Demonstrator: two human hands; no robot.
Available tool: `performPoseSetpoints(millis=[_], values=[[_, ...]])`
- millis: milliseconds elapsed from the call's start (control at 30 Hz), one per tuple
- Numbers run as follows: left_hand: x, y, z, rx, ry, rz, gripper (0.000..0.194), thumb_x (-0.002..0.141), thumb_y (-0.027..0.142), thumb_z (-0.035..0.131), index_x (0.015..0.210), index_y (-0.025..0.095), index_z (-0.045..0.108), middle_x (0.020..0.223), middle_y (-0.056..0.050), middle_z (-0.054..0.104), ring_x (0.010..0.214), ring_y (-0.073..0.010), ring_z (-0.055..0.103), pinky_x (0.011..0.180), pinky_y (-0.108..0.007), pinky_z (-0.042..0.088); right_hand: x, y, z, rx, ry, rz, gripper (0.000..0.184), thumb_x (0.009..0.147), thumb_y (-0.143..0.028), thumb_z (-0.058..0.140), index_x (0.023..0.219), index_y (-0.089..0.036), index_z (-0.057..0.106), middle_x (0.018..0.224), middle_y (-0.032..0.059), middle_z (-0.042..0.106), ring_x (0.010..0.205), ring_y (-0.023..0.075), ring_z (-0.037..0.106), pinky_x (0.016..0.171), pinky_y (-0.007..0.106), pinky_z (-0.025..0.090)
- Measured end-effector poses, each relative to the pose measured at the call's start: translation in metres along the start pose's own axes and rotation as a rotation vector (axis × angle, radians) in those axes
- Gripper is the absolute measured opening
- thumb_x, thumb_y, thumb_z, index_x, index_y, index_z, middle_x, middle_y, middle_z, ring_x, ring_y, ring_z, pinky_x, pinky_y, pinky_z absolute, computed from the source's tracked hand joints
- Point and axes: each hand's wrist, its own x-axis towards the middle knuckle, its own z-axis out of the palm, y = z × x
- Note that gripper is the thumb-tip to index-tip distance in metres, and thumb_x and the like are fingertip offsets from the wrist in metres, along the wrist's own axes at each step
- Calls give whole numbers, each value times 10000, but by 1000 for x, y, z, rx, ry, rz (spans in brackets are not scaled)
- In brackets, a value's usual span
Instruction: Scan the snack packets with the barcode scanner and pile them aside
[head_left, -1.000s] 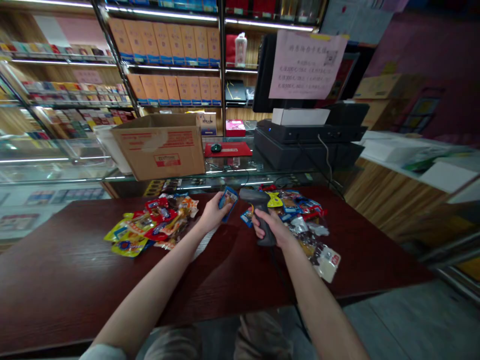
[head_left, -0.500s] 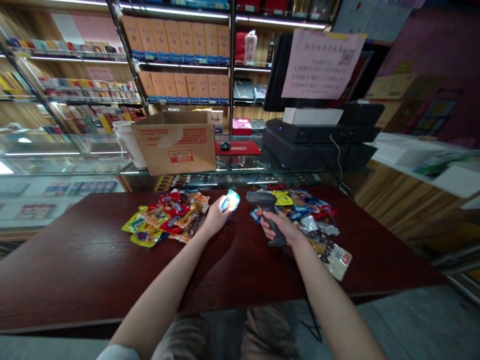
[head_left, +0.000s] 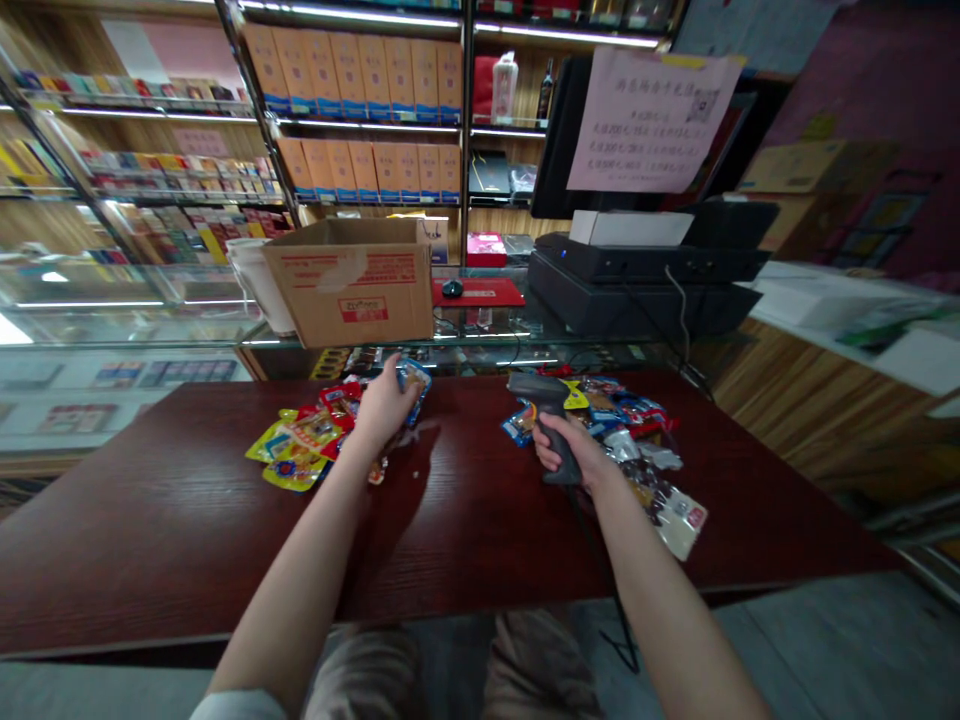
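My left hand (head_left: 385, 402) is closed on a blue snack packet (head_left: 415, 385), held above the right side of the left pile. That pile of snack packets (head_left: 300, 445) has yellow and red wrappers and is partly hidden by my hand and forearm. My right hand (head_left: 568, 449) is wrapped round the handle of a dark barcode scanner (head_left: 551, 400), its head pointing left. Beside the scanner lies another pile of packets (head_left: 622, 412), blue, red, yellow and clear. A pale packet (head_left: 681, 522) sits at that pile's near end.
Behind the dark red table (head_left: 465, 540) stands a glass counter with an open cardboard box (head_left: 360, 290), a mouse (head_left: 451, 288) on a red mat, and a black register (head_left: 637, 290) under a monitor bearing a paper sign (head_left: 652, 120). The scanner's cable (head_left: 611, 580) hangs over the front edge.
My left hand has moved left with the blue packet, from near the scanner to over the left pile. My right hand still holds the scanner in nearly the same place.
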Motion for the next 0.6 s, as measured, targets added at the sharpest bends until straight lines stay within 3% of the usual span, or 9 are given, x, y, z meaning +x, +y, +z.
performPoseSetpoints(millis=[133,233,300,433,500,600], values=[[14,-35,-25,236,-47,-117,630,832,448,514,1376,130,490,1115,-209,696,1036,-363,655,828,-404,487,-2,-3,1,6,14,-25,319,757,-412,715,884,-197,517,543,-86,498,324,37,349,330,170,283],[15,-56,-31,362,-115,-119,580,830,464,494,1279,105,576,1119,-243,676,1040,-402,631,823,-434,482,-5,-8,0,14,31,-50,307,757,-401,719,874,-197,521,545,-86,501,322,35,348,328,172,292],[13,-59,-31,455,-85,-114,576,840,472,478,1254,90,596,1196,-276,620,1101,-442,579,862,-486,461,-7,-12,-2,9,64,-68,314,742,-400,732,821,-197,506,539,-82,500,326,36,352,330,176,307],[8,-32,-19,513,40,-15,519,890,398,424,1292,103,569,1300,-272,531,1195,-441,493,933,-551,407,-12,-21,-10,-12,167,-101,333,724,-397,750,797,-206,487,534,-79,501,342,43,374,333,176,315],[7,-4,-2,443,-3,148,448,911,366,413,1250,139,595,1282,-222,562,1198,-393,502,961,-526,400,-14,-25,-15,-21,215,-102,333,721,-397,753,817,-211,493,541,-79,505,347,46,378,332,176,316],[5,42,37,275,-179,357,380,916,392,456,1183,184,627,1213,-157,631,1142,-323,567,955,-454,424,-16,-28,-22,-28,266,-103,345,713,-411,755,803,-217,485,540,-83,503,349,44,377,335,179,332]])
